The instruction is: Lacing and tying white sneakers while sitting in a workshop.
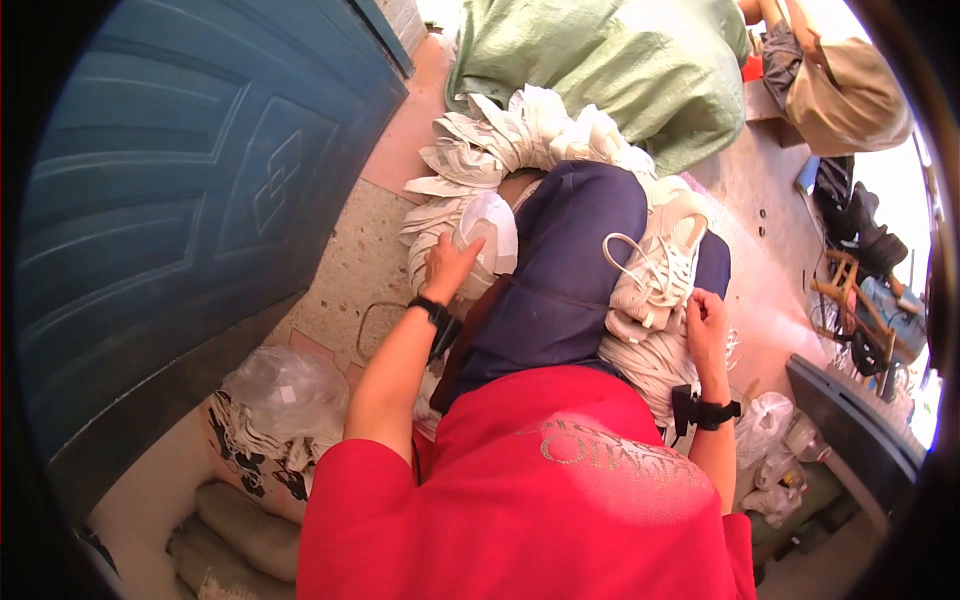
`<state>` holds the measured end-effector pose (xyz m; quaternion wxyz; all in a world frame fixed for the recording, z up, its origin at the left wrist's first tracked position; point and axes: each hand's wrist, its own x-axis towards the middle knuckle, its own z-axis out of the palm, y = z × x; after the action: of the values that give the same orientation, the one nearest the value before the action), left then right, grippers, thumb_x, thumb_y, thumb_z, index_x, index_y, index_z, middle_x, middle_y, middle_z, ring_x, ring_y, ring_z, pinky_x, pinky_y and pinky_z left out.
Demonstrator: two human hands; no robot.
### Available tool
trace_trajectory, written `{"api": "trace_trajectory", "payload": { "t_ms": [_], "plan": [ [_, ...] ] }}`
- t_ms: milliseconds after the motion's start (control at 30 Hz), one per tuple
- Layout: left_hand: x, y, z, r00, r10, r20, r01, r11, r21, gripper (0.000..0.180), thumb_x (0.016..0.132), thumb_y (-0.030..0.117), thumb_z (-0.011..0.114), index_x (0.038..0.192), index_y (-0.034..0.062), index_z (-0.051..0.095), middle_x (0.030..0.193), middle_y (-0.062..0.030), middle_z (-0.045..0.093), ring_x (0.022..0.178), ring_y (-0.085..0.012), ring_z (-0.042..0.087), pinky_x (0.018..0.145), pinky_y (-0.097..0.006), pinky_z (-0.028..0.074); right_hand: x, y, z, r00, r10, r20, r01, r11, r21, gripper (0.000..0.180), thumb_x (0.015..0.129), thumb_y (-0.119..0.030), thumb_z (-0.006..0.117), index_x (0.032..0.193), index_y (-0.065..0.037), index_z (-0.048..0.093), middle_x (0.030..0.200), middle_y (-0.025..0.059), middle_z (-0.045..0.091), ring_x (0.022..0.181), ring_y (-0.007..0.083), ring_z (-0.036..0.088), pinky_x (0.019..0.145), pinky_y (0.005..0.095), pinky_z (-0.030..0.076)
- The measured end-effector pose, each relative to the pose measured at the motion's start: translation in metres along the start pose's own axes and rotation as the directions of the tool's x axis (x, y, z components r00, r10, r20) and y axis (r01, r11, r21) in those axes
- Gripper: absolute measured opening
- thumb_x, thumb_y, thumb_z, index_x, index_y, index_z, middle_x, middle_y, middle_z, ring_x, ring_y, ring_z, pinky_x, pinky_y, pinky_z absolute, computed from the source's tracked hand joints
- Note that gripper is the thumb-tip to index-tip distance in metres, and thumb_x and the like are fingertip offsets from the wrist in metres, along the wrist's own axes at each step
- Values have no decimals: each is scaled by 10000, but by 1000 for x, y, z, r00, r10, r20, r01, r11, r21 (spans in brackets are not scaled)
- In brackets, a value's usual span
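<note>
My left hand [452, 268] is at the edge of a ring of stacked off-white shoe uppers [470, 140], its thumb lying over one white shoe upper [490, 228] with a smooth pale front. The undersides of those fingers are hidden. Across my right thigh lies a cream lace-up shoe [662, 262], a loop of its lace standing out to the left. Close against its right side, my right hand [706, 320] is closed, fingers curled in; whatever they pinch is too small to make out. Beneath the shoe hangs a bundle of white laces [650, 375].
A blue panelled door [200, 170] fills the left side. Ahead stands a large green sack [600, 70]. A person's trousered leg [850, 100] shows at the far right. Clear plastic bags [285, 390] lie at lower left, and a wooden stool [850, 300] stands at right.
</note>
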<state>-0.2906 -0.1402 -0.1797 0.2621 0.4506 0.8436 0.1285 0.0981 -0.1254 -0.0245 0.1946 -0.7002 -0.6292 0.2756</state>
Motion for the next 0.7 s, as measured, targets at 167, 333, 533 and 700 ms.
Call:
{"api": "trace_trajectory", "payload": {
  "t_ms": [167,333,533,700],
  "plan": [
    [33,8,-3,895,-204,397,146,974,171,432,746,283,564,1057,-17,549,1051,-233,574,1039,-389,520,839,-442,439,4,6,-5,959,256,125,-282,915,288,132,831,-97,557,896,9,601,758,-1,565,649,66,481,584,211,389],
    [36,-1,-15,953,-102,284,22,962,273,261,755,164,529,967,42,618,975,-186,610,928,-366,579,780,-439,477,10,0,-20,917,342,204,-393,858,330,168,855,-113,555,970,3,588,819,-19,573,716,39,493,641,179,405],
    [19,-22,-110,992,52,-116,-40,994,102,138,689,95,516,799,30,567,858,-191,596,769,-385,566,638,-451,453,28,-77,-48,978,168,120,-207,819,536,173,855,-91,552,997,2,583,846,-4,575,772,56,509,672,188,403],
    [-37,52,-167,805,396,-442,-428,903,31,148,693,23,502,832,22,554,792,-145,534,670,-333,538,574,-403,447,37,-187,-2,775,-156,613,-254,811,527,260,871,-164,549,1046,26,578,934,44,611,809,86,545,719,207,424]
  ]
}}
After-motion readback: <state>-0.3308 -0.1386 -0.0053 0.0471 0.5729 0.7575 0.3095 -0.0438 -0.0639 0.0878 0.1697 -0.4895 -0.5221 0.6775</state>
